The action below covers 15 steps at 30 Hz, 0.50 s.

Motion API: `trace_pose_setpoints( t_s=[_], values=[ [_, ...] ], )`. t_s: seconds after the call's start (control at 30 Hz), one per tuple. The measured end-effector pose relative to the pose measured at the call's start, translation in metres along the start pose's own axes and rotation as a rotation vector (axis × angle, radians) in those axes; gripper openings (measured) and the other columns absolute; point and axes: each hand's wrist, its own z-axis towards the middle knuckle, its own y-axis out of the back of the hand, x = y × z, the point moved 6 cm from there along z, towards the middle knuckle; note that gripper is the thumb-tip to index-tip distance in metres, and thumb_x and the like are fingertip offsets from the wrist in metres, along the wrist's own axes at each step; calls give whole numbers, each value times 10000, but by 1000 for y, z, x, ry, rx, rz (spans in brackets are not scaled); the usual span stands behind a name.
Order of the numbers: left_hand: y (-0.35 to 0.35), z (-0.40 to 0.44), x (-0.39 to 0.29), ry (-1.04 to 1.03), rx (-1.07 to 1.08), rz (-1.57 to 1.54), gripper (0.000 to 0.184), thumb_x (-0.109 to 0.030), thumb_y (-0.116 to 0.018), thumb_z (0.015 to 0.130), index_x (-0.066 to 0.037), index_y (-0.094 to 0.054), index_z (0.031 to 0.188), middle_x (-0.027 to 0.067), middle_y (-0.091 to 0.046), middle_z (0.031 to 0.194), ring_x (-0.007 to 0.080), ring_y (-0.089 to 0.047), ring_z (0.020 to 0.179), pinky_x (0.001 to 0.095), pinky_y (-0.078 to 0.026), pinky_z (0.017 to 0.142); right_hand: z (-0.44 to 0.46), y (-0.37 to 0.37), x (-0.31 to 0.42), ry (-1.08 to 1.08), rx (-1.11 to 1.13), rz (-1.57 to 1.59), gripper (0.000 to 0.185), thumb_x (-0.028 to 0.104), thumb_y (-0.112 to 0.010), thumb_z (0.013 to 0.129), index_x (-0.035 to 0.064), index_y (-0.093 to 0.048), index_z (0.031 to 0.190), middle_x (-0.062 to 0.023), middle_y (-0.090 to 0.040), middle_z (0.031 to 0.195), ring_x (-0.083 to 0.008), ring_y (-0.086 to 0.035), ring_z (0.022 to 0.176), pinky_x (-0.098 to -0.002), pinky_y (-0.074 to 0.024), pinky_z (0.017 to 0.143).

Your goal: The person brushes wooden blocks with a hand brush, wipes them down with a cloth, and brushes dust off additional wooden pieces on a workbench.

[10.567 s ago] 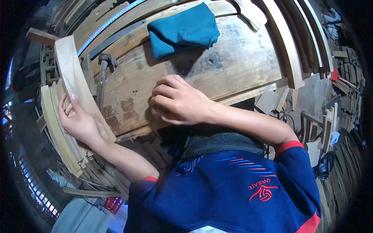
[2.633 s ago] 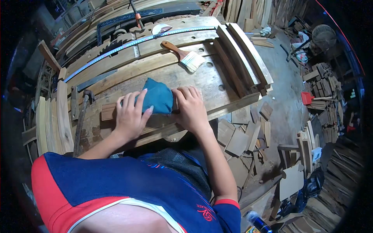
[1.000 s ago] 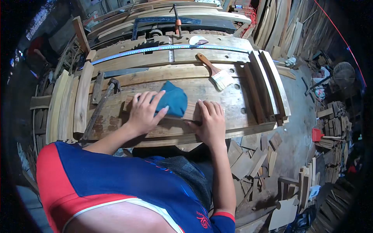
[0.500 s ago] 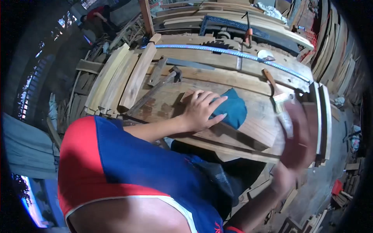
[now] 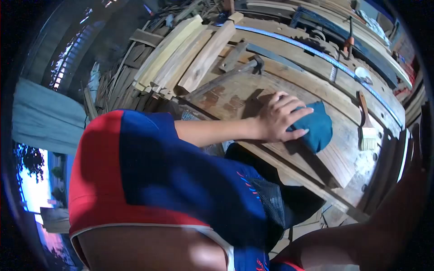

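My left hand (image 5: 281, 118) lies over a teal piece of cloth or similar sheet (image 5: 320, 128), with thumb and fingers bent around its near side. Beneath them is a wooden board (image 5: 339, 165), lying on the workbench (image 5: 226, 97). Part of the sheet is hidden under the palm. On the right, my right forearm (image 5: 384, 221) reaches up to the dark edge of the view, and the hand itself does not show. A paintbrush (image 5: 363, 108) with a wooden handle and pale bristles lies beyond the board.
A hammer (image 5: 244, 70) and a try square (image 5: 235, 55) lie left of the board. Several planed timbers (image 5: 205, 58) stick out at the left. A blue-lit measuring tape (image 5: 294, 41) crosses the bench near a toothed saw blade (image 5: 312, 38) and an orange-handled clamp (image 5: 349, 43).
The view has swung, so the bench appears further right. My right hand, blurred beside the brush before, has gone out of sight at the right. My left hand stays on the teal sheet.
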Motion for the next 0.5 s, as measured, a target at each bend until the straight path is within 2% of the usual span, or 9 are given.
trace_pose_setpoints(
  t_s=[0.23,0.4,0.5],
  values=[
    [-2,-2,2,1,-55,2,598,-552,-608,934,-119,-646,1345,124,-666,1210,289,-624,1164,488,-390,988,6,8,5,107,-59,-35,667,314,-708,915,-44,-519,1445,-229,-588,1399,-358,-548,1325,-492,-453,1096],
    [-3,-2,2,54,-18,-11,593,-529,-639,919,-119,-664,1347,126,-669,1240,287,-627,1189,498,-396,1033,22,23,33,308,-111,-21,645,330,-689,927,-50,-532,1424,-231,-599,1376,-361,-563,1300,-488,-461,1083],
    [-4,-1,4,45,7,21,612,-550,-614,930,-108,-664,1350,117,-673,1265,282,-623,1209,501,-399,1030,32,29,59,463,-109,-1,634,339,-678,934,-54,-540,1412,-233,-606,1362,-363,-572,1285,-486,-466,1075]
  ],
)
